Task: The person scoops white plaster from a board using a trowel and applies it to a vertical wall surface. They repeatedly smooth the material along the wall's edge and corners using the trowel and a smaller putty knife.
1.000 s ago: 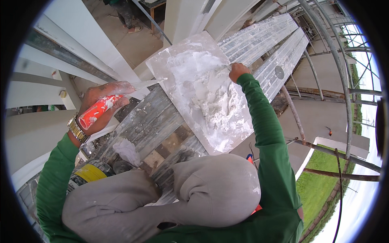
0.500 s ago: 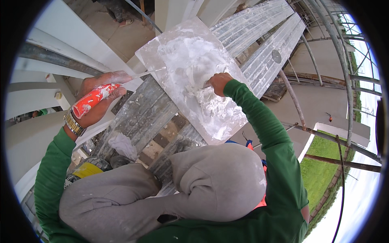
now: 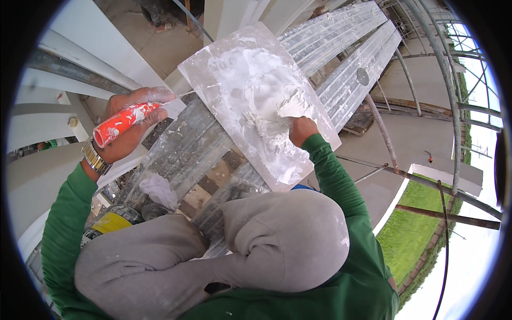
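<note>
My left hand point(image 3: 130, 120) is wrapped round the red, white-smeared handle of a putty knife point(image 3: 120, 124). Its flat blade points toward a pale square board point(image 3: 194, 69), just off the board's left edge. Wet white plaster point(image 3: 261, 85) is spread across the board, heaped thickest right of the middle. My right hand point(image 3: 303, 130) is closed at the right side of that heap, knuckles up. Whatever its fingers hold is hidden by the hand and the plaster.
The board lies across plaster-spotted metal scaffold planks point(image 3: 341, 32) with gaps between them. A white rag point(image 3: 159, 191) and a yellow-banded container point(image 3: 113, 221) are by my left knee. Scaffold poles point(image 3: 381, 130) stand at the right, grass point(image 3: 421, 224) below. Another person's legs point(image 3: 154, 16) show at top left.
My right hand has moved right and toward me across the plaster. The putty knife in my left hand has turned, so its blade now shows its flat side.
</note>
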`<state>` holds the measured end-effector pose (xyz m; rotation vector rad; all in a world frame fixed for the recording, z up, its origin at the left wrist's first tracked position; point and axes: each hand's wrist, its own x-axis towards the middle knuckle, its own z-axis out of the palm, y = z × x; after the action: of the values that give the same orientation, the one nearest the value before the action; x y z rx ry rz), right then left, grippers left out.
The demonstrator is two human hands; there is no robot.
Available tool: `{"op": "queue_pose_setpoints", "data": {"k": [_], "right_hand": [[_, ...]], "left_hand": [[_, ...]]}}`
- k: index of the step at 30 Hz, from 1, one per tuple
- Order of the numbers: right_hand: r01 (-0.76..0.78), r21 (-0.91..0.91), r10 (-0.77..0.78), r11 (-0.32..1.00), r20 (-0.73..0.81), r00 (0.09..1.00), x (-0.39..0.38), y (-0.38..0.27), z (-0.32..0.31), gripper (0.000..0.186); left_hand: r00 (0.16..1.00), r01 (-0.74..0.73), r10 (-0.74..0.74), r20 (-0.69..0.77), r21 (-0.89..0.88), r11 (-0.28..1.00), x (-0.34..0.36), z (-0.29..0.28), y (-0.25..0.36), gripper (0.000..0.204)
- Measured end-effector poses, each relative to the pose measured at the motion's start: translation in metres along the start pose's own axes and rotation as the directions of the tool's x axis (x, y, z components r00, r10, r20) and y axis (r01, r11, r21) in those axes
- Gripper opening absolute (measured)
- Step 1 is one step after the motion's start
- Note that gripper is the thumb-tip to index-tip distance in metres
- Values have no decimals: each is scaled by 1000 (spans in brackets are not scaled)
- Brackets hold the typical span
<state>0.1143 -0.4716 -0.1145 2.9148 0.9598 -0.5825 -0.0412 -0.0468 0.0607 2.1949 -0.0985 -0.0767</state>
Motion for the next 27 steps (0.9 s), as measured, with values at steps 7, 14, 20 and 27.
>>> {"op": "queue_pose_setpoints", "data": {"k": [7, 14, 20, 27], "right_hand": [[-240, 545, 381, 804, -161, 911, -78, 69, 8, 30], [-179, 947, 681, -265, 315, 660, -29, -55, 31, 24], [95, 894, 615, -437, 220, 757, 62, -10, -24, 12], [210, -49, -215, 977, -309, 926, 30, -17, -22, 32]], "left_hand": [[998, -22, 22, -54, -9, 1000, -3, -1, -9, 27], [999, 9, -11, -50, -45, 999, 2, 0, -1, 28], [995, -66, 65, -69, -17, 998, 7, 1, -2, 30], [994, -63, 64, -89, 11, 998, 0, -4, 0, 31]]}}
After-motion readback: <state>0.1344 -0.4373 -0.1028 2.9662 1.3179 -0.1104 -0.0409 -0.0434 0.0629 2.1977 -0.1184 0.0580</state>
